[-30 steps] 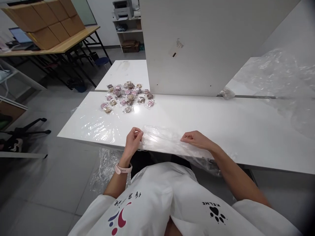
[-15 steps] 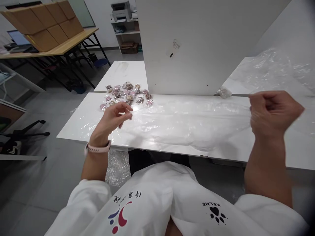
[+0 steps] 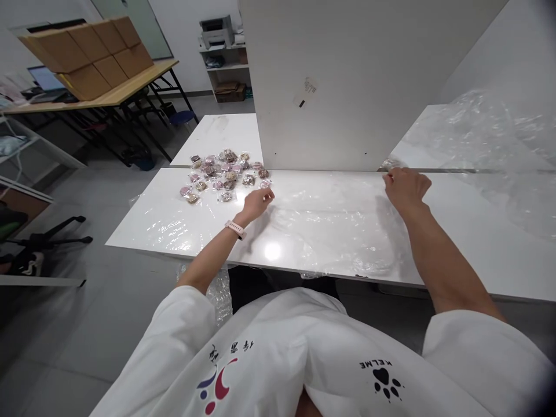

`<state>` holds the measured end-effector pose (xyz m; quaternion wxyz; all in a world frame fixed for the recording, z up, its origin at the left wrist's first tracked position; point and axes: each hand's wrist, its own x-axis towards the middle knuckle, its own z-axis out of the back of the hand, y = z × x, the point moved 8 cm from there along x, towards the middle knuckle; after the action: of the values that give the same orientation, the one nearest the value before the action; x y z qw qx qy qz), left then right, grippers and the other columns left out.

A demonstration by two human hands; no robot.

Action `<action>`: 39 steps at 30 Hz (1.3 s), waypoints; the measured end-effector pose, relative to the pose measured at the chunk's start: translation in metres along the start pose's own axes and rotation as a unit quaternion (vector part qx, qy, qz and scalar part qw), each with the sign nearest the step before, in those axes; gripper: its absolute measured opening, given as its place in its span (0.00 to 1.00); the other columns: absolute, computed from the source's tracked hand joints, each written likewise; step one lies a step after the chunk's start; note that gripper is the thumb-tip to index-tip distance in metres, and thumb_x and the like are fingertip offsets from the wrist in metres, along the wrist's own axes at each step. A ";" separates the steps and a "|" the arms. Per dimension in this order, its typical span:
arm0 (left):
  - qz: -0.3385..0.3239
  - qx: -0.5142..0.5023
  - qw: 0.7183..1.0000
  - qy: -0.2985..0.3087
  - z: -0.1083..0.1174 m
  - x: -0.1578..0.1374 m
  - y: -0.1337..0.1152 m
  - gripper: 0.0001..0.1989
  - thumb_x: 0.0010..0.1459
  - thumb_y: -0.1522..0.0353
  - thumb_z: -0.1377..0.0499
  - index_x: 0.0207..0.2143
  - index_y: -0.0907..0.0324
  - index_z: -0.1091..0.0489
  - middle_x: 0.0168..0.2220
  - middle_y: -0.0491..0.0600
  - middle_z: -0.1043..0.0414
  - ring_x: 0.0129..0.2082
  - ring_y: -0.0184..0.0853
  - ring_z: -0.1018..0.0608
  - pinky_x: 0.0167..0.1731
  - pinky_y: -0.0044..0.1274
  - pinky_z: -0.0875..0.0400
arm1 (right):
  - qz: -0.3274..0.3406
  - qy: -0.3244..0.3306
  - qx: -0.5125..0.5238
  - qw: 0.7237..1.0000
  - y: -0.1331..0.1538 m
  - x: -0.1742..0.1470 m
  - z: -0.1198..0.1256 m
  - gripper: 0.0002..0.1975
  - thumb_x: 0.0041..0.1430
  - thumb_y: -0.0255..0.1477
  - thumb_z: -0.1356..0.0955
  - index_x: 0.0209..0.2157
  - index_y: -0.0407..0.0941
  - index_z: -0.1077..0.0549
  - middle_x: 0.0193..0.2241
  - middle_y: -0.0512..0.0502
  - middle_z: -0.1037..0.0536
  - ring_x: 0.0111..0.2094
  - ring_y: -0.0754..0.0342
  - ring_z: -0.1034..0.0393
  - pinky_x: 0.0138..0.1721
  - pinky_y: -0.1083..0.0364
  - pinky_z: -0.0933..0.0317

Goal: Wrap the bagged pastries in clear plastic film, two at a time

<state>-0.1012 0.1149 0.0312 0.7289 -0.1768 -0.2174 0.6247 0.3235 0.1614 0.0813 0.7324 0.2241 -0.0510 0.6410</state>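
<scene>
A clear plastic sheet [image 3: 330,231] lies across the white table [image 3: 460,249] in front of me, with wrinkles and bright reflections on it. My left hand [image 3: 258,202] is closed in a pinch at the sheet's far left corner, just right of a pile of small wrapped sweets [image 3: 228,171]. At the far right corner my right hand [image 3: 407,188] is closed on the film too, its knuckles up. Both hands are low over the tabletop. The sheet's near edge reaches the table's front edge.
An upright white panel [image 3: 321,87] rises behind the sheet. More crumpled clear plastic [image 3: 478,133] lies at the back right. Bubble wrap [image 3: 221,298] hangs below the table's front edge. Cardboard boxes [image 3: 87,55] stand on a wooden desk at the far left.
Both hands have moved inward and are closer together. The right hand has come left and lower, and the left, loosely curled before, has gone right to the sheet's corner. The film is less stretched.
</scene>
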 end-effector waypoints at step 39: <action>-0.137 -0.111 0.964 -0.201 0.049 -0.019 -0.053 0.18 0.54 0.71 0.37 0.47 0.54 0.36 0.49 0.53 0.37 0.41 0.35 0.29 0.33 0.28 0.28 | 0.189 0.165 0.281 0.926 0.110 -0.121 -0.095 0.31 0.70 0.50 0.49 0.65 0.53 0.37 0.64 0.45 0.35 0.65 0.43 0.43 0.65 0.38 0.51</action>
<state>-0.0857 0.0874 0.0984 0.7245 -0.0956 -0.4494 0.5138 0.1764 0.0965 -0.0185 0.5025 0.2976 0.2110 0.7838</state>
